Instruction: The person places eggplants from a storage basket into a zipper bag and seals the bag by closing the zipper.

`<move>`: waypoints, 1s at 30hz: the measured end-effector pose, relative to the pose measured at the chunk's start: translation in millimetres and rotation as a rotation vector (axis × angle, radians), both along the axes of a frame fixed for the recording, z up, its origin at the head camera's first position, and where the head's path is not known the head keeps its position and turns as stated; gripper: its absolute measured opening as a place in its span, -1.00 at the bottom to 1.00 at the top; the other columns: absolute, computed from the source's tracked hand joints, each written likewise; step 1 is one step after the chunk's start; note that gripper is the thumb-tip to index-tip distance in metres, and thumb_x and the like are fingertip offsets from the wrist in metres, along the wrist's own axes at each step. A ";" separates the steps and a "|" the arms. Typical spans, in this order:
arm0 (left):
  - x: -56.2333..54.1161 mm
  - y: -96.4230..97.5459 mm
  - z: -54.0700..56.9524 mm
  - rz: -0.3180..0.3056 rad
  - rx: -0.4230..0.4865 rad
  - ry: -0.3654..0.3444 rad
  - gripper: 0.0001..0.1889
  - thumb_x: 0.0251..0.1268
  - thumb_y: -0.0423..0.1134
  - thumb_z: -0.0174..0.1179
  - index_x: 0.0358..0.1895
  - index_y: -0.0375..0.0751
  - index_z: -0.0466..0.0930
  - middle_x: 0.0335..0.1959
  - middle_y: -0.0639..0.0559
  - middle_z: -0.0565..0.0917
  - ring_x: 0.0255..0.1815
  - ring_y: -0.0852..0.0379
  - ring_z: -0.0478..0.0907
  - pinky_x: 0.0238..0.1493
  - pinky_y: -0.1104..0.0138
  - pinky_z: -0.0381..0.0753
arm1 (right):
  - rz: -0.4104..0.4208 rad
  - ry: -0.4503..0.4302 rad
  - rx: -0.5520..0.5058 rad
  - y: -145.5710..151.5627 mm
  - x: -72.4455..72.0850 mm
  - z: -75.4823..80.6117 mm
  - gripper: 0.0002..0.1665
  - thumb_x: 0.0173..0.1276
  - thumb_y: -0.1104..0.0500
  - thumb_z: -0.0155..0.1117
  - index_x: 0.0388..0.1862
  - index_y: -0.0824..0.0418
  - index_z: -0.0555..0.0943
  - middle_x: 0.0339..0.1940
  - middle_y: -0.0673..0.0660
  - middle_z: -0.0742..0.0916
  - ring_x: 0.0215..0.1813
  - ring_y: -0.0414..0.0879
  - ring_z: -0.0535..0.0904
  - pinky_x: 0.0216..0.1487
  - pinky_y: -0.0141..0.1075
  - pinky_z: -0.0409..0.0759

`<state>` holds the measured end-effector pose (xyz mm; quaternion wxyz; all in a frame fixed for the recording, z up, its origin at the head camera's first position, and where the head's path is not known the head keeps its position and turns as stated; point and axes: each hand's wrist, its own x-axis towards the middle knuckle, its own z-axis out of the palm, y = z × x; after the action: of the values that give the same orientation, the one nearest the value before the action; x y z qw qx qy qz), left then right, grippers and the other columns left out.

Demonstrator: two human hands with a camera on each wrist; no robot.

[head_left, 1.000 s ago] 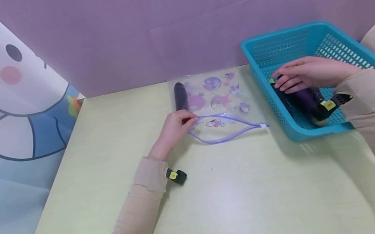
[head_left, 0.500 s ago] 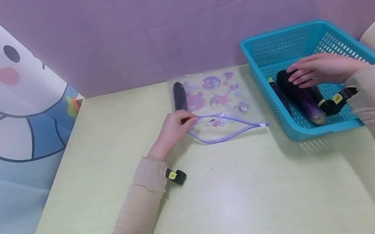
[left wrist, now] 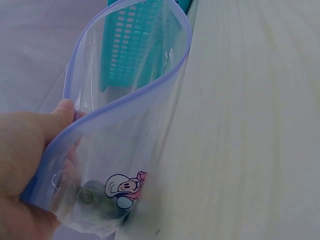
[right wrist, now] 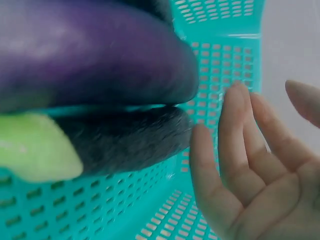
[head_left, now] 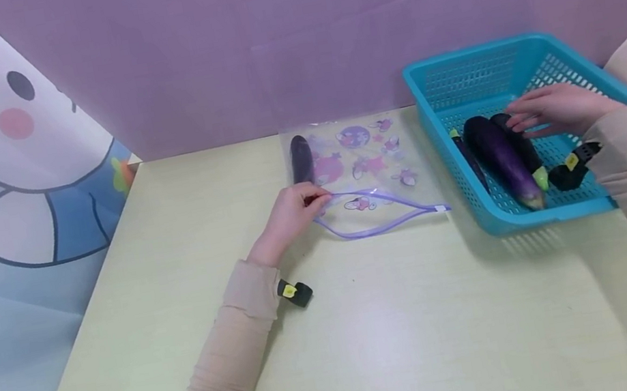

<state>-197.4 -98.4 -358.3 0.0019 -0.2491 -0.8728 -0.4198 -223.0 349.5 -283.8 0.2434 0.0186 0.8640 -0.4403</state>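
My left hand [head_left: 292, 214] pinches the purple-edged mouth of a clear zip bag [head_left: 371, 165] printed with cartoon figures. The mouth gapes in the left wrist view. Inside the bag's left side lies a long dark eggplant-like vegetable [head_left: 301, 158], partly behind my hand. My right hand [head_left: 561, 107] is over the blue basket [head_left: 499, 223], fingers extended and holding nothing. Its fingertips are right by the far end of a blackish eggplant [right wrist: 130, 137] with a pale green cap. A large purple eggplant [head_left: 500, 157] lies alongside it, and a slimmer dark one [head_left: 471, 162] lies against the basket's left wall.
The perforated basket stands at the right of the pale table [head_left: 385, 329], near the purple backdrop [head_left: 263, 45]. A blue cartoon cloth [head_left: 32, 339] hangs at the left. A wrist camera [head_left: 297, 293] sits at the left cuff, beside the table surface.
My right hand has shifted rightward across the basket, from the slim eggplant past the purple one to the green-capped one, uncovering them. My left hand keeps its hold on the bag.
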 end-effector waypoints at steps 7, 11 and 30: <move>1.8 0.9 -0.1 -0.006 -0.006 0.000 -0.86 0.27 -0.34 0.21 -0.24 -0.34 0.70 -0.41 -0.12 0.65 -0.49 0.19 0.42 -0.44 0.46 0.41 | -0.016 0.051 0.140 4.6 2.8 -4.4 -0.13 0.49 -0.16 -0.14 0.42 0.50 0.02 0.18 0.30 0.53 -0.23 -0.52 0.49 0.02 -0.26 0.61; 3.8 1.0 -1.5 -0.007 -0.002 -0.022 -0.86 0.27 -0.35 0.20 -0.24 -0.35 0.70 -0.41 -0.12 0.65 -0.50 0.20 0.41 -0.45 0.47 0.41 | -0.017 0.073 0.208 5.3 6.4 -9.8 -0.19 0.51 -0.11 -0.16 0.39 0.53 0.07 0.35 0.55 0.24 0.03 0.00 0.54 0.01 -0.14 0.62; 7.9 2.4 -9.9 0.001 -0.007 -0.033 -0.87 0.26 -0.35 0.21 -0.24 -0.33 0.71 -0.38 -0.11 0.67 -0.47 0.19 0.43 -0.41 0.46 0.44 | -0.015 -0.039 0.209 10.8 6.8 -28.3 -0.16 0.54 -0.02 -0.20 0.39 0.64 -0.16 0.29 0.68 0.16 0.28 0.48 0.19 -0.09 -0.11 0.65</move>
<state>-189.5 -96.0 -368.2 -0.0129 -0.2417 -0.8743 -0.4207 -216.1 360.3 -312.1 0.2535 0.0588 0.9002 -0.3493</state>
